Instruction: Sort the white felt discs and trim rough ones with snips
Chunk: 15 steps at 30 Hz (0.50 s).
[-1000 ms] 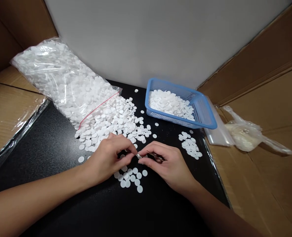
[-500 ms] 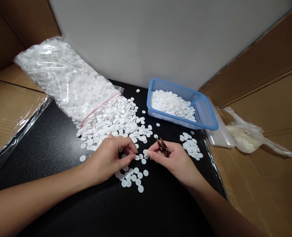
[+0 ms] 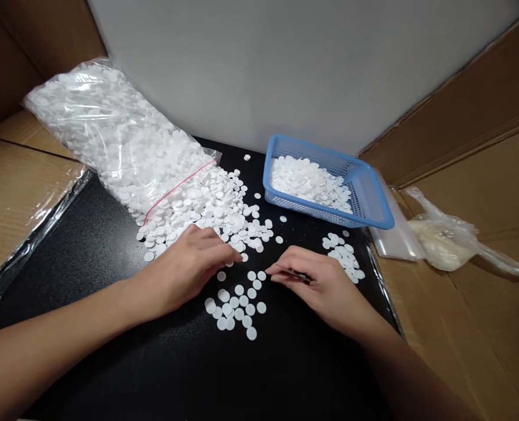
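Observation:
My left hand [image 3: 198, 260] hovers low at the near edge of the heap of white discs [image 3: 217, 202]. Its fingers are bent and apart, and the index fingertip meets a single white disc [image 3: 244, 257]. The thumb side is partly hidden below the hand. My right hand [image 3: 318, 278] is closed around a small pair of dark metal snips [image 3: 301, 274], which are mostly covered by the fingers. Its fingertips sit just right of a loose disc [image 3: 261, 275]. Between and below my hands lies a scattered group of flat white discs [image 3: 239, 314] on the black table.
A large clear bag [image 3: 110, 128] full of discs spills onto the table [image 3: 189, 374] at left. The blue basket [image 3: 329, 216] at back right holds many discs. A small pile [image 3: 347, 257] lies beside it. Farther right is a knotted plastic bag [image 3: 443, 242] on cardboard.
My left hand has moved up towards the heap, away from the loose discs. My right hand has turned, so the snips now lie flatter within the fingers. The view has shifted slightly.

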Available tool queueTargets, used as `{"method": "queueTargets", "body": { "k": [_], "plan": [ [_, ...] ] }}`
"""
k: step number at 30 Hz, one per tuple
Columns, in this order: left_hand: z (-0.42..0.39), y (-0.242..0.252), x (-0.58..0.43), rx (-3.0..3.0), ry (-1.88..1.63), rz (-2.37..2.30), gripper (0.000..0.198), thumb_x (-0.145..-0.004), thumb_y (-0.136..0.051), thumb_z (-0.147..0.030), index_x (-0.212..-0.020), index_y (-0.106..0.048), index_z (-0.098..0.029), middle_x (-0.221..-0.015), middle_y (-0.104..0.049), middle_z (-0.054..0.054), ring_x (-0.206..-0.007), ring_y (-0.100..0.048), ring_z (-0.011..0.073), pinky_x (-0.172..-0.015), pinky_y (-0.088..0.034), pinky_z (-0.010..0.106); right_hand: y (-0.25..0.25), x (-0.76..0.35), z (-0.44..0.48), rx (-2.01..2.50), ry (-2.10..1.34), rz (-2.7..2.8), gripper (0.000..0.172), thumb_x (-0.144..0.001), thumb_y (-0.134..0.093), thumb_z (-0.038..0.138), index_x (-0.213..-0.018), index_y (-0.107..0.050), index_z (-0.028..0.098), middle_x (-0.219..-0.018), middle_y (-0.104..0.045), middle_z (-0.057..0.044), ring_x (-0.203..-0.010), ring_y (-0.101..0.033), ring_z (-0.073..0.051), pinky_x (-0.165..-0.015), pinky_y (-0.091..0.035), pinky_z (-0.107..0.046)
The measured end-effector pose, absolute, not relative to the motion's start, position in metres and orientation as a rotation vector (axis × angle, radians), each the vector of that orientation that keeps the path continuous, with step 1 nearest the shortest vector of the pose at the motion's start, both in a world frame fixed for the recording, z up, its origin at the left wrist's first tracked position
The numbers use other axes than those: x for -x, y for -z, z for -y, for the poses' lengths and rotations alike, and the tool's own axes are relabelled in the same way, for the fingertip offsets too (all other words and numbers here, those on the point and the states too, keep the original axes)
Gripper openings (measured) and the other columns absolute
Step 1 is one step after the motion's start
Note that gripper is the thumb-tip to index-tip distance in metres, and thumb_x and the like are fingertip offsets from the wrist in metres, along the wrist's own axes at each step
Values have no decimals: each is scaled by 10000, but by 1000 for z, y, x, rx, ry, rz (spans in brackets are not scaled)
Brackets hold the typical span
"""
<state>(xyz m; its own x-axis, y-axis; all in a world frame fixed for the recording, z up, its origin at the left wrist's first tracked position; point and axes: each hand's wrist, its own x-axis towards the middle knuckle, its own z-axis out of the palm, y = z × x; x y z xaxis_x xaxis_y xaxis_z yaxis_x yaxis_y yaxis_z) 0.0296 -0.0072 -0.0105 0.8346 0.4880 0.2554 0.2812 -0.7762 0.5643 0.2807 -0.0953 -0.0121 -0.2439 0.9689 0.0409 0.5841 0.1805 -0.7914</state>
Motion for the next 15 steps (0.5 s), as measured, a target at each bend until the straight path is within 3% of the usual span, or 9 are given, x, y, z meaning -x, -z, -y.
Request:
{"method": "queueTargets", "body": {
  "k": [6,11,15],
  "plan": [
    [2,4,-29,-2308,-606,-771,189,-955,-508,-118,-1036,-646,-218,-975,-713,-8,-872,-670,137,-737,-502,232,15,-281,93,1550,-830,1820,185,-943,-546,151,-876,-703,222,-884,-641,-40,-759,-646,-160,-663,-556,-262],
    [4,5,-31,-2278,-551,-734,192,-952,-513,-125,-1039,-648,-230,-985,-720,-14,-891,-679,141,-773,-517,236,20,-274,97,1443,-844,1879,216,-944,-513,111,-935,-704,213,-904,-583,-43,-816,-642,-157,-696,-554,-261],
    [4,5,-28,-2332,-477,-721,255,-923,-529,-81,-1080,-651,-241,-919,-682,-8,-860,-639,158,-766,-486,266,23,-264,103,1380,-870,2024,253,-908,-561,80,-1028,-720,236,-886,-562,-22,-706,-597,-125,-636,-532,-245]
  ]
}}
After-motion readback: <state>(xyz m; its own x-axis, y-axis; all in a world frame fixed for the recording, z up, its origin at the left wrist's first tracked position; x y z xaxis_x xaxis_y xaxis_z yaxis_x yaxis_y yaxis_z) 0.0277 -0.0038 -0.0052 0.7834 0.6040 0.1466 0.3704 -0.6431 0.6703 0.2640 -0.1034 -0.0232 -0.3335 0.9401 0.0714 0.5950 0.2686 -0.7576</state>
